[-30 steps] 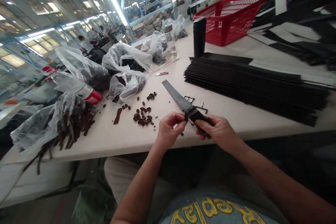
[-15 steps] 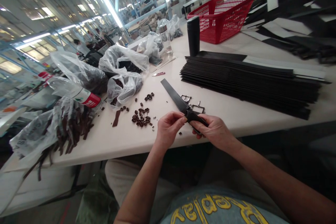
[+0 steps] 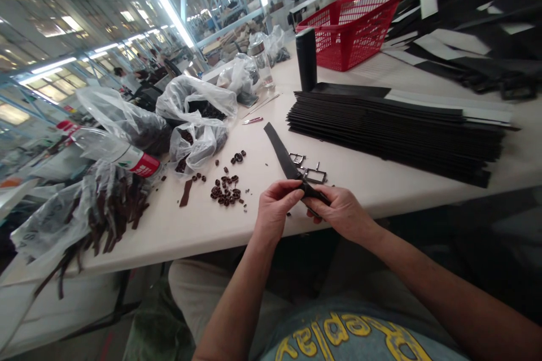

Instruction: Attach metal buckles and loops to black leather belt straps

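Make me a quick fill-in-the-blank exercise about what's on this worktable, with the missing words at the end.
1. The left hand and right hand are both on a strap whose colour is ____.
2. In this view, the scattered brown loops lie to the ____ of the left hand.
3. The stack of strips lies to the ____ of those loops.
4. The plastic basket is coloured ____.

Missing words: black; left; right; red.

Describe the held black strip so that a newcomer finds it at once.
On the pale table, find the long stack of black strips. Left of it, the left hand and right hand grip the strip. Those strips lie piled; this one alone is held.
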A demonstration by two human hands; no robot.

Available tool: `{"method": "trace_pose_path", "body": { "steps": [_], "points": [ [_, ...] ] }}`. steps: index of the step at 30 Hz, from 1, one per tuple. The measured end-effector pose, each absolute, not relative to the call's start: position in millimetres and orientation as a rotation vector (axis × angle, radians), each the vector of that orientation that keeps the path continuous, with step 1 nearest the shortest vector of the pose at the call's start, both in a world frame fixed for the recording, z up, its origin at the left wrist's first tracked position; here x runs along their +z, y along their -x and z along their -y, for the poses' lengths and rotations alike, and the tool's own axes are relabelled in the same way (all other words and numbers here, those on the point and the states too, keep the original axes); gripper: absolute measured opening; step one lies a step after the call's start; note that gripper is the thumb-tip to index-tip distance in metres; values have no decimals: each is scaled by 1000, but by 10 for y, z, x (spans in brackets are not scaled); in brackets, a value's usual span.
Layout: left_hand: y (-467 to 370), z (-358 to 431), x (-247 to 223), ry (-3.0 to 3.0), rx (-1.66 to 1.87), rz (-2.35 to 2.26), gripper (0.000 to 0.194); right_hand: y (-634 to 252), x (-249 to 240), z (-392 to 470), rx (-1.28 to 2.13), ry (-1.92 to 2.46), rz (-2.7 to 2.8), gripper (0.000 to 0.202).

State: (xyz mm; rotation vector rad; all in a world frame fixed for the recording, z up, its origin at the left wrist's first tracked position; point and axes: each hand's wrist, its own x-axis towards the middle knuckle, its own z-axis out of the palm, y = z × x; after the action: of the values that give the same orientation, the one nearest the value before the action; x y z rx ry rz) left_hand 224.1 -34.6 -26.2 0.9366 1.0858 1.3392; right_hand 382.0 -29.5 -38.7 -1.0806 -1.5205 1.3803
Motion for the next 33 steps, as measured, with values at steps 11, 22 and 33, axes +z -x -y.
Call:
{"method": "trace_pose_path", "body": {
  "steps": [11, 22, 33],
  "points": [
    [-2128, 353, -179, -1212, 1128, -1125, 20, -3846, -395, 299, 1392, 1048, 1596, 31],
    [-2180, 411, -285, -1209, 1195, -1111, 20, -3935, -359, 220, 1586, 929, 1522, 24],
    [-2157, 412, -259, -1603, 1068, -1235, 19, -4009, -411, 186, 1597, 871, 1623, 28]
  ]
}}
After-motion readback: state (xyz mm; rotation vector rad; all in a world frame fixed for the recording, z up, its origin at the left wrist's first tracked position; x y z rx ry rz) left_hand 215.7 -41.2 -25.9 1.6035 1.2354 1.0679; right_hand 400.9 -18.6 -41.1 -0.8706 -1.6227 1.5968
